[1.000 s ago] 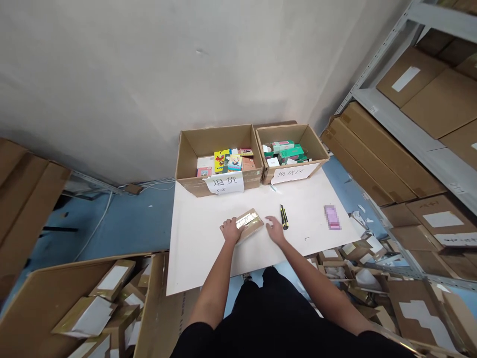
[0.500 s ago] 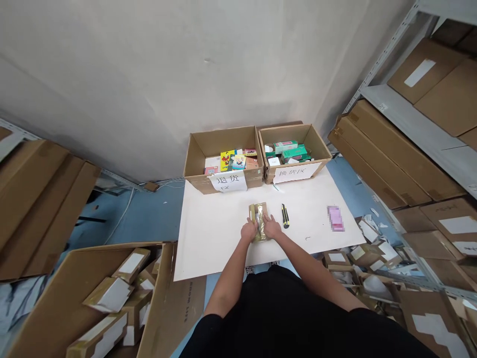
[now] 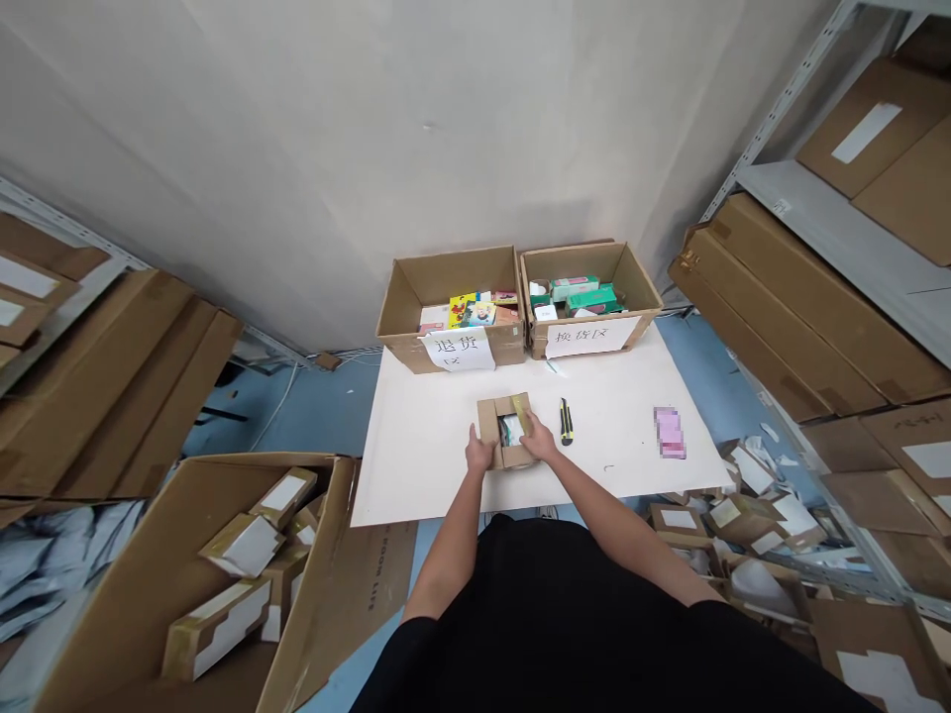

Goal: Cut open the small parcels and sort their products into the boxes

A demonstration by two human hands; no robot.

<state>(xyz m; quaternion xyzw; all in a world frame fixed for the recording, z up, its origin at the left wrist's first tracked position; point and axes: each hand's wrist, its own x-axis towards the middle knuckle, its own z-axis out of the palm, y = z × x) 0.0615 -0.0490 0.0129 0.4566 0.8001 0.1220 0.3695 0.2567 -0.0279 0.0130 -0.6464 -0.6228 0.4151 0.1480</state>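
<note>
A small brown cardboard box [image 3: 511, 458] lies on the white table [image 3: 416, 475] in front of me, its top flaps parted. Through the gap shows something white and green that I cannot make out. At the box's left side, my left hand [image 3: 479, 452] grips the edge by the left flap. My right hand [image 3: 540, 442] has hold of the right flap, which has yellowish tape on it. A black and yellow utility knife [image 3: 566, 422] rests just right of the box, apart from my hand.
Behind stand two open cartons with handwritten paper labels: the left carton [image 3: 453, 347] holds colourful small boxes, the right carton [image 3: 592, 337] green and white ones. A pink pixelated item [image 3: 670, 433] lies at the right. A large carton [image 3: 338, 555] of parcels stands lower left.
The small box's taped top has come open, its flaps folded outward. My hands have moved apart slightly, and the contents now show. The view has shifted a little.
</note>
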